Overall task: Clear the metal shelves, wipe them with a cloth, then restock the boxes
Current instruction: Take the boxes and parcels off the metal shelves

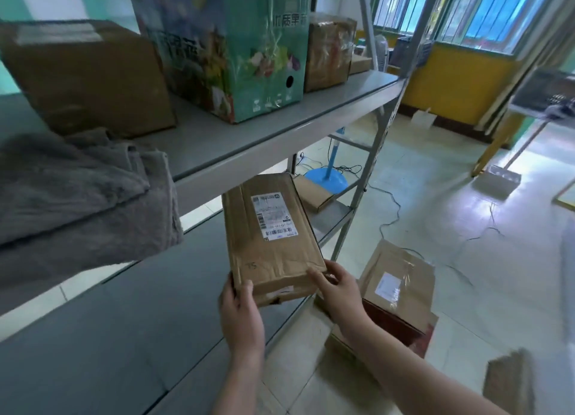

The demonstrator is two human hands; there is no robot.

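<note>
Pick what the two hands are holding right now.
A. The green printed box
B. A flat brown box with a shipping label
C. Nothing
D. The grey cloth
B: the left hand and right hand grip the near end of the brown labelled box. The grey cloth and the green printed box sit on the upper shelf, untouched.

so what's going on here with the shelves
A person grips a labelled cardboard parcel by its near end, left hand and right hand on either corner, at the front of the lower shelf. The upper shelf carries a grey cloth, a teal printed box and brown boxes. More parcels lie on the floor.
</note>
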